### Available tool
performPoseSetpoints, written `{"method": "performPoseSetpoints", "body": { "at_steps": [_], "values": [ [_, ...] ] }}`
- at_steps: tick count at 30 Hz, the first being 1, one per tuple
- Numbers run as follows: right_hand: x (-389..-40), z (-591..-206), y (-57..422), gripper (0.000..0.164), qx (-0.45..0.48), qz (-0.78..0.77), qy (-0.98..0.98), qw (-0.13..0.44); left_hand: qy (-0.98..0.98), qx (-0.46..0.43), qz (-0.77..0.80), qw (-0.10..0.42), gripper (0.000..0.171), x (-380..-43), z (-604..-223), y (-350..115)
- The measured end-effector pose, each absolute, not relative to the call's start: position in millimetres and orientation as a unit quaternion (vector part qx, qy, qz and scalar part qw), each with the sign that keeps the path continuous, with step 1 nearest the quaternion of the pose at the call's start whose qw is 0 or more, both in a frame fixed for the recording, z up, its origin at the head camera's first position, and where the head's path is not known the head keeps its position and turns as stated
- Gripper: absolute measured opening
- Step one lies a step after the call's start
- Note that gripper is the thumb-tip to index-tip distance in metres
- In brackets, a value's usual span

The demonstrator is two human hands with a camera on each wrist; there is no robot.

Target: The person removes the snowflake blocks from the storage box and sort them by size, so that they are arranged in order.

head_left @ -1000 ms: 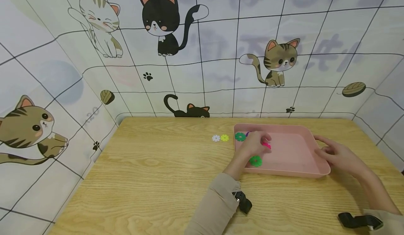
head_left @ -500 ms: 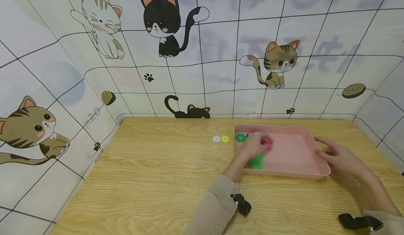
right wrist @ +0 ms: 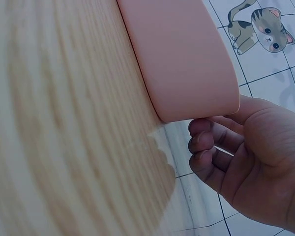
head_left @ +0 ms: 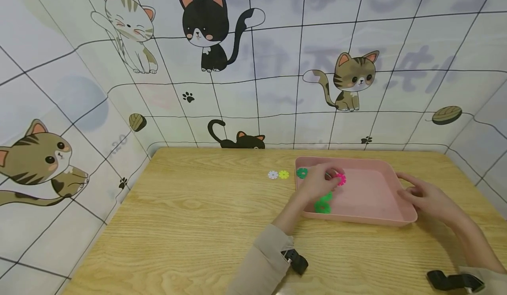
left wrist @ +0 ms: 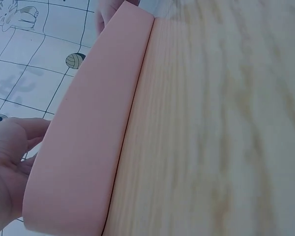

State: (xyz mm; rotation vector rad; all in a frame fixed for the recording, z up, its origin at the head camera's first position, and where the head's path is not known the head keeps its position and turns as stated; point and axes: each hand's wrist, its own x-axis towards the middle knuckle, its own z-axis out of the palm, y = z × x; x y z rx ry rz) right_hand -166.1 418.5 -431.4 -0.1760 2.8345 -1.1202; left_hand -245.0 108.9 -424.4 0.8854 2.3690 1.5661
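Note:
My left hand [head_left: 317,184] reaches over the left side of a pink tray [head_left: 370,193] and pinches a bright pink flower-shaped disc [head_left: 341,179] between thumb and fingers. A dark green disc [head_left: 302,172] lies by the tray's back left corner. Brighter green discs [head_left: 322,207] sit near its front left corner, partly covered by my wrist. At the right end, my right hand [head_left: 425,198] holds the tray's edge, with several fingers curled beside the wall in the right wrist view. The tray's front wall [left wrist: 86,128] hides the left fingertips in the left wrist view.
A white flower disc [head_left: 273,175] and a yellow flower disc [head_left: 283,175] lie side by side on the wooden table [head_left: 190,224], just left of the tray. Behind the table rises a wall covering [head_left: 273,97] printed with cartoon cats.
The pink disc has been picked up and turned so its face shows at my left fingertips. Another green piece has come into view by my left wrist. My right hand stays at the tray's edge.

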Motion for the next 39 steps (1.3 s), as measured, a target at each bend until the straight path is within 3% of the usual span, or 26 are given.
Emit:
{"method": "performPoseSetpoints", "body": {
  "at_steps": [14,39],
  "values": [
    [-164.7,-430.0,420.6,0.063,-0.07,-0.377,0.923,0.035,0.787,0.289,0.542,0.061,0.016,-251.3,-408.5,71.9],
    [-166.0,-432.9,420.5,0.062,-0.067,-0.365,0.928,0.043,0.8,0.165,0.576,0.044,0.017,-280.9,-409.7,-22.5]
  ]
}}
